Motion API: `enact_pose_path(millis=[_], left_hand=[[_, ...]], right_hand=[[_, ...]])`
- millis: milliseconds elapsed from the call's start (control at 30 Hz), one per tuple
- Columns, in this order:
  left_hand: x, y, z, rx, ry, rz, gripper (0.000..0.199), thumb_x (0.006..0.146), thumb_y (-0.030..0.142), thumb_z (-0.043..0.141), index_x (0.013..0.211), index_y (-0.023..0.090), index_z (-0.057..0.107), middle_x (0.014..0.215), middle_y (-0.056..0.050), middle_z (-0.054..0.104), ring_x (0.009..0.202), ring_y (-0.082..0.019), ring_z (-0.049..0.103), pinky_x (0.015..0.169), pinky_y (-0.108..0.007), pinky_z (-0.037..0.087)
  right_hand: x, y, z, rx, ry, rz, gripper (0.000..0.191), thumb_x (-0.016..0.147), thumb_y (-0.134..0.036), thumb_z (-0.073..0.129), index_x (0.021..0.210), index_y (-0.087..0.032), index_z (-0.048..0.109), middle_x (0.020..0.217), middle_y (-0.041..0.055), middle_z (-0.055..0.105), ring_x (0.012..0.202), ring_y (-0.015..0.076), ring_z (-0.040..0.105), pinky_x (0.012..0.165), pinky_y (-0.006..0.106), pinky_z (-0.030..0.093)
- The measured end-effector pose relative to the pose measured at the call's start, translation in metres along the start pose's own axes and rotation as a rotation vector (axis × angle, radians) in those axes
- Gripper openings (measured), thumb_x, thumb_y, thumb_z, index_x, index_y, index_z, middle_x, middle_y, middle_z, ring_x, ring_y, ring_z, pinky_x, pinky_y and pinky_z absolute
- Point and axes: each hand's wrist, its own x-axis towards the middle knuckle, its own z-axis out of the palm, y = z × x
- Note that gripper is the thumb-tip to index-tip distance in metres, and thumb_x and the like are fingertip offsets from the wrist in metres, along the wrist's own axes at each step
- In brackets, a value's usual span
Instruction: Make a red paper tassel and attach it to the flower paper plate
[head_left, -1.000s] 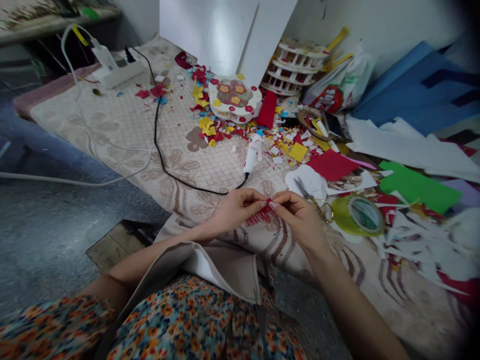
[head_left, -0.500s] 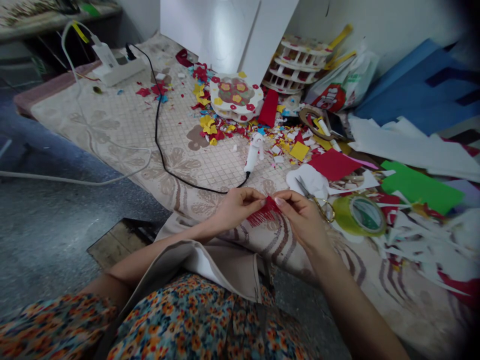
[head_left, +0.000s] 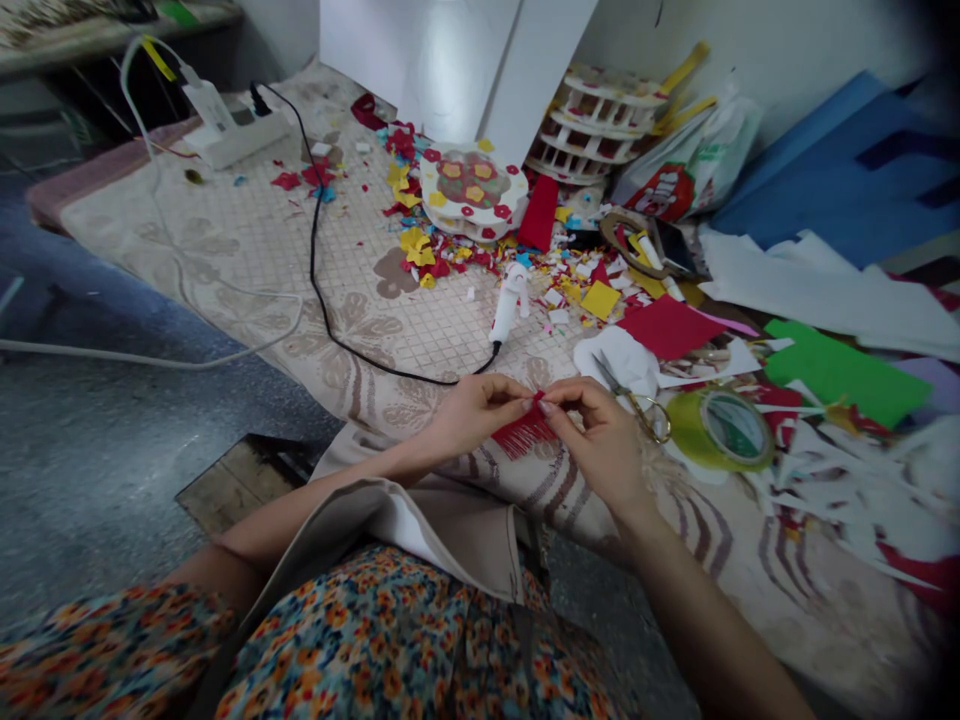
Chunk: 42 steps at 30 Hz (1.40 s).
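A red fringed strip, paper or felt by its look, hangs over the table's front edge with its cut fringe pointing down. My left hand pinches its upper edge between thumb and fingers. My right hand pinches the strip's right end, the fingertips of both hands almost meeting. Just beyond my hands lies a white glue gun with a black cord. Right of my right hand are scissors with gold handles, partly on a white paper cutout.
A roll of yellow-green tape sits at the right, near red sheet, green sheet and white scraps. Behind stand a white flower-decorated box and a tiered white stand. A power strip lies far left.
My right hand's fingertips have shifted slightly left along the strip, closer to my left fingertips. The left hand stays almost still.
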Motion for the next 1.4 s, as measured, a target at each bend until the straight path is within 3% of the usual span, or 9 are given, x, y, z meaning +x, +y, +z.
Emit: enact_pose_path(millis=[333, 600, 767, 900, 1133, 1400], left_hand=[[0.0, -0.002, -0.001, -0.033, 0.004, -0.004, 0.019, 0.08, 0.027, 0.065, 0.086, 0.01, 0.069, 0.08, -0.005, 0.07, 0.068, -0.01, 0.06, 0.067, -0.022, 0.047], [-0.002, 0.002, 0.001, -0.009, -0.017, 0.021, 0.016, 0.08, 0.025, 0.063, 0.084, 0.01, 0.068, 0.077, -0.003, 0.067, 0.066, -0.009, 0.058, 0.064, -0.021, 0.046], [-0.003, 0.004, 0.001, 0.005, -0.024, 0.02, 0.018, 0.08, 0.028, 0.064, 0.083, 0.01, 0.067, 0.076, -0.003, 0.066, 0.066, -0.009, 0.057, 0.063, -0.021, 0.045], [-0.002, 0.002, 0.002, -0.026, -0.022, 0.033, 0.019, 0.081, 0.029, 0.063, 0.081, 0.01, 0.065, 0.073, -0.002, 0.064, 0.064, -0.008, 0.056, 0.062, -0.02, 0.044], [0.0, -0.003, 0.0, -0.038, -0.01, 0.023, 0.024, 0.082, 0.032, 0.063, 0.088, 0.01, 0.068, 0.083, -0.006, 0.07, 0.073, -0.012, 0.062, 0.072, -0.024, 0.048], [-0.003, -0.002, -0.002, -0.038, -0.029, 0.086, 0.024, 0.084, 0.031, 0.062, 0.095, 0.012, 0.07, 0.095, -0.008, 0.072, 0.086, -0.015, 0.065, 0.084, -0.029, 0.05]], right_hand=[[-0.002, -0.005, -0.002, -0.105, 0.003, -0.08, 0.005, 0.087, -0.018, 0.058, 0.087, -0.022, 0.062, 0.09, 0.0039, 0.063, 0.088, 0.0174, 0.059, 0.078, 0.032, 0.047], [0.001, 0.003, -0.003, 0.144, -0.053, 0.223, 0.009, 0.085, -0.03, 0.062, 0.088, -0.022, 0.059, 0.081, 0.0007, 0.062, 0.075, 0.0155, 0.06, 0.07, 0.029, 0.049], [0.003, 0.005, -0.002, 0.249, -0.052, 0.251, 0.012, 0.081, -0.028, 0.067, 0.087, -0.023, 0.058, 0.08, -0.0008, 0.061, 0.075, 0.0143, 0.059, 0.071, 0.028, 0.049], [0.0, 0.004, 0.001, 0.198, -0.027, 0.187, 0.01, 0.083, -0.026, 0.064, 0.089, -0.023, 0.057, 0.082, -0.0002, 0.061, 0.076, 0.0148, 0.06, 0.072, 0.029, 0.05], [-0.004, -0.005, 0.003, -0.242, 0.068, -0.164, 0.013, 0.087, -0.018, 0.058, 0.094, -0.025, 0.066, 0.095, 0.0058, 0.066, 0.093, 0.0207, 0.062, 0.085, 0.038, 0.051], [-0.006, -0.005, 0.004, -0.288, 0.086, -0.181, 0.015, 0.087, -0.021, 0.06, 0.097, -0.026, 0.068, 0.095, 0.0059, 0.069, 0.09, 0.0204, 0.064, 0.083, 0.038, 0.053]])
